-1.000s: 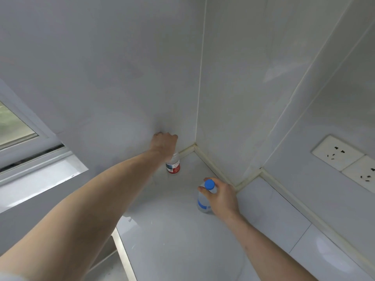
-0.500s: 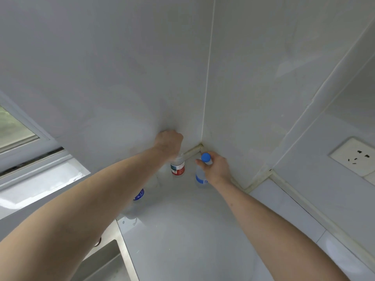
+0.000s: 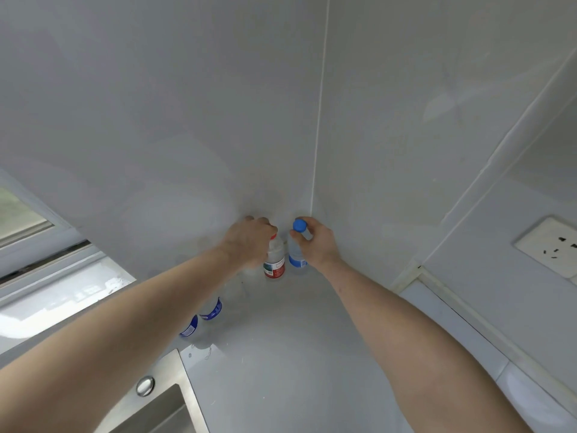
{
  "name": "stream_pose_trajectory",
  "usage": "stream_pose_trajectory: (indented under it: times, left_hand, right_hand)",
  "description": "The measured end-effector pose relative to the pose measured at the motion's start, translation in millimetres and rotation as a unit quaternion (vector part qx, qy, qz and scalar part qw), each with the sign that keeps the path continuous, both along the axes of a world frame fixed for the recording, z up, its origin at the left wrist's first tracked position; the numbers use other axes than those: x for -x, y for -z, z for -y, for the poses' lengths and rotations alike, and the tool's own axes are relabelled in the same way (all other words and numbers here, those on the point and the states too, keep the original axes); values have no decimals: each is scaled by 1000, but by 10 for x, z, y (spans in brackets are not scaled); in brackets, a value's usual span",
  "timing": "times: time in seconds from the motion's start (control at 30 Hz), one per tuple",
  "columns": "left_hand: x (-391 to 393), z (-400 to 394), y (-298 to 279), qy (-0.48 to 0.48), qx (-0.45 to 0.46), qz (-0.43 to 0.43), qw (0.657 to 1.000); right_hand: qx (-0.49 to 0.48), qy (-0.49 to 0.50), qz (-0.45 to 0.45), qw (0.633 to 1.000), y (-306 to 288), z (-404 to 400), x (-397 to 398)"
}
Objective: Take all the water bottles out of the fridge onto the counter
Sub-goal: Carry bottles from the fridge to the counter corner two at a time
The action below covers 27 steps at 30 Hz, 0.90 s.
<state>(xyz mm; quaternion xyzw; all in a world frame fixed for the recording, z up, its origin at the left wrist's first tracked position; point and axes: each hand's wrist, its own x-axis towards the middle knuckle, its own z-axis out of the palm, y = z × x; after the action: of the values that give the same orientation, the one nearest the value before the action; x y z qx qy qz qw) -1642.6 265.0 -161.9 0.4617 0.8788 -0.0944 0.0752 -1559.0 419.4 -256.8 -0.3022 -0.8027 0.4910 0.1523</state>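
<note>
Two water bottles stand side by side in the far corner of the white counter [image 3: 281, 354]. My left hand [image 3: 249, 242] wraps the neck of the red-capped bottle with a red label [image 3: 274, 260]. My right hand [image 3: 315, 245] grips the blue-capped bottle with a blue label [image 3: 296, 260] just to its right, against the corner. Two more bottles with dark blue labels [image 3: 212, 310] [image 3: 189, 328] stand along the left wall, partly hidden under my left forearm.
A steel sink [image 3: 156, 404] with a round fitting lies at the lower left. A window sill [image 3: 62, 292] runs on the left. A wall socket [image 3: 552, 250] sits on the right wall above a tiled ledge.
My right hand has carried the blue-capped bottle from the middle of the counter into the far corner, beside the red-label bottle. My left hand stayed on the red-label bottle.
</note>
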Motion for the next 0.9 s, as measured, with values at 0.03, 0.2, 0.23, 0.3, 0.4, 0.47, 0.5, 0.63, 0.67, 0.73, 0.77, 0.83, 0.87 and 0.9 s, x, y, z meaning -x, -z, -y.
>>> stream_pose_trajectory:
  times: [0.03,0.2,0.23,0.3,0.4,0.47,0.5,0.63,0.67,0.73,0.77,0.83,0.87,0.9]
  left_hand:
    - [1,2,-10,-8,-4,10,1000]
    - [-23,21,-12,-34,-20,29,999]
    - [-34,28,-8,-36,-20,27,999]
    - [-52,30,-5,-37,-20,20,999]
    - [-58,26,9,-44,-16,21,999]
    - [-57,23,13,-54,-15,29,998]
    - [-60,19,11,-58,-14,32,998]
    - [-85,-11,2,-61,-2,27,998]
    - [-93,-12,0,-61,3,25,998]
    - [-111,1,0,-62,7,27,998]
    - [-125,14,9,-64,8,31,997]
    - [-147,29,23,-68,6,38,997]
    - [-158,39,30,-71,7,42,997]
    - [-178,40,24,-73,7,44,996]
  right_hand:
    - [4,-2,-5,1000,10,1,-1]
    - [25,1,-14,1000,-1,1,101]
    - [31,-1,-13,999,-10,19,125]
    - [44,-4,-13,999,-25,48,169]
    - [42,-19,-9,999,-18,40,200]
    - [40,-44,2,998,-15,7,189]
    - [40,-53,12,998,-12,-3,176]
    - [44,-74,36,996,-6,-59,96]
    - [40,-82,44,995,4,-65,76]
    - [39,-84,62,994,5,-40,-11]
    - [42,-72,70,994,21,-12,-80]
    - [52,-36,61,996,44,66,-234]
    - [52,-21,52,997,81,120,-321]
    - [49,-12,49,997,59,188,-449]
